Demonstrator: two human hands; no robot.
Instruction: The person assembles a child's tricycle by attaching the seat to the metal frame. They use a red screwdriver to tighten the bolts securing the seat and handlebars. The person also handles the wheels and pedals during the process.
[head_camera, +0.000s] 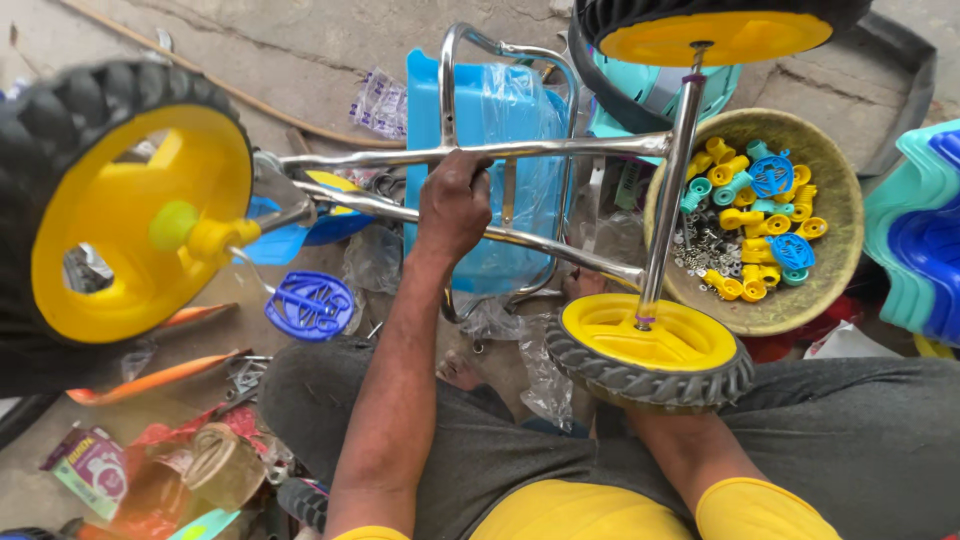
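A chrome tricycle frame (560, 150) lies across my lap. My left hand (453, 205) is closed around its two long tubes near the middle. A large black tyre with a yellow hub (130, 215) is at the frame's left end. On the right, an upright axle rod (668, 180) joins two smaller yellow-hubbed wheels, one low (645, 350) and one at the top edge (715, 30). My right forearm (690, 450) reaches under the low wheel, which hides the hand. A blue plastic seat (500, 110) wrapped in clear film lies beneath the frame.
A round basket (830, 270) at the right holds yellow, teal and blue plastic fittings and screws. Stacked teal and blue plastic parts (925, 240) sit at the far right. A blue pedal (310, 303), wrappers and orange strips (150, 380) litter the concrete floor at the left.
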